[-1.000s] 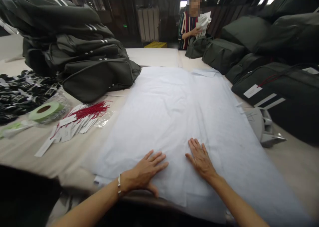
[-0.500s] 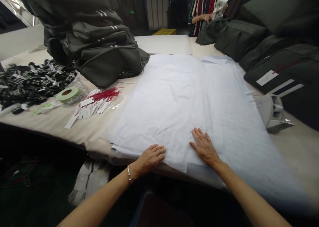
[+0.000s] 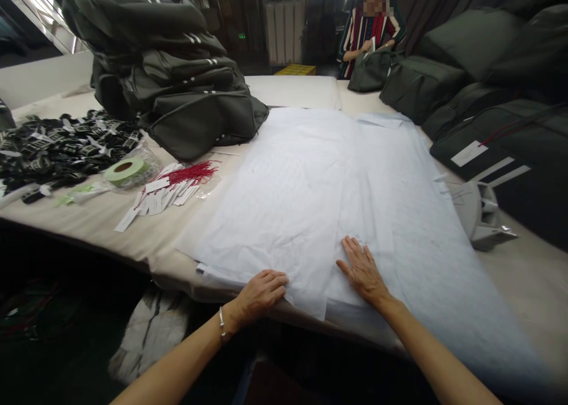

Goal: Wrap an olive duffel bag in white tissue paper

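Observation:
A stack of thin white translucent sheets (image 3: 284, 180), perhaps tissue paper or plastic bags, lies spread on the cloth-covered table in front of me. My left hand (image 3: 262, 293) rests palm down on its near edge, fingers stretched out and a little curved over the surface. Flat on the sheets farther right lies my right hand (image 3: 362, 270), its fingers spread and pointing away from me. Neither hand grips anything. At the stack's near left corner a small dark edge peeks out from beneath the sheets.
Dark green bags (image 3: 199, 121) are piled at the back left, more bags (image 3: 501, 150) along the right. Hang tags with red strings (image 3: 164, 192), a roll of green tape (image 3: 125, 171) and bundled black straps (image 3: 57, 147) lie left. A grey tape dispenser (image 3: 481, 212) stands right. A co-worker (image 3: 370, 35) handles a bag beyond.
The view has tilted up slightly. My left hand has shifted slightly left along the near edge; my right hand stays flat on the sheets. The co-worker's white paper is now lower, at the bag.

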Demonstrator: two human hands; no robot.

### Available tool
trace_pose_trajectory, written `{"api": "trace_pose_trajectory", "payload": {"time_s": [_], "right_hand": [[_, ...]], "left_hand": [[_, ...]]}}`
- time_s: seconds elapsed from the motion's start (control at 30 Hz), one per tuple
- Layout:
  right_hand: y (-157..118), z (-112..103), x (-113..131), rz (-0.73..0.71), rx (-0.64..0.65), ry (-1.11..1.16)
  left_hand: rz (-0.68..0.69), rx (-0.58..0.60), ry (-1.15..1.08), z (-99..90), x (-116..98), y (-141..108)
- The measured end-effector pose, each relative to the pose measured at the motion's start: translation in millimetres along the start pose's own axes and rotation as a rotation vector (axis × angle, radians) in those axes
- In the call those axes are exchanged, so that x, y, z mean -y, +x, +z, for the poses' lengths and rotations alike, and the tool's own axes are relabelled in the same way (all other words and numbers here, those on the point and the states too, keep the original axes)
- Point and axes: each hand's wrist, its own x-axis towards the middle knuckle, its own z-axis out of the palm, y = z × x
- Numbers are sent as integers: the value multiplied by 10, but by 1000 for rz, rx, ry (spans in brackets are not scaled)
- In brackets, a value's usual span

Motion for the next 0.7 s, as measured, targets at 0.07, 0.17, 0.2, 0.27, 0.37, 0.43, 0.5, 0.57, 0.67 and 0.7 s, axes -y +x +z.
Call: {"api": "trace_pose_trajectory", "payload": {"time_s": [0.07, 0.17, 0.2, 0.27, 0.37, 0.43, 0.5, 0.57, 0.67, 0.7], "right_hand": [[68, -46, 38, 10, -55, 18], [217, -98, 137, -45, -129, 10], [268, -101, 174, -74, -141, -2], [349, -72, 230, -131, -143, -29], [403, 46, 241, -198, -129, -73], [405, 136, 208, -230, -130, -104], [399, 200, 174, -248, -135, -133], [393, 224, 165, -259, -137, -155], [380, 213, 185, -260, -136, -170], [374, 205, 186, -259, -132, -170]], "left_hand": [[28, -35, 7, -5, 14, 2], [80, -109, 18, -5, 50, 16], [93, -135, 22, 3, 64, 22], [104, -169, 29, 34, 94, 30], [108, -191, 21, 83, 126, 6], [105, -200, 12, 73, 119, -23], [77, -168, 1, 10, 79, -13], [15, -109, 9, -75, 24, 90], [-20, -97, 57, -88, -10, 452], [6, -132, 80, -33, 4, 605]]}}
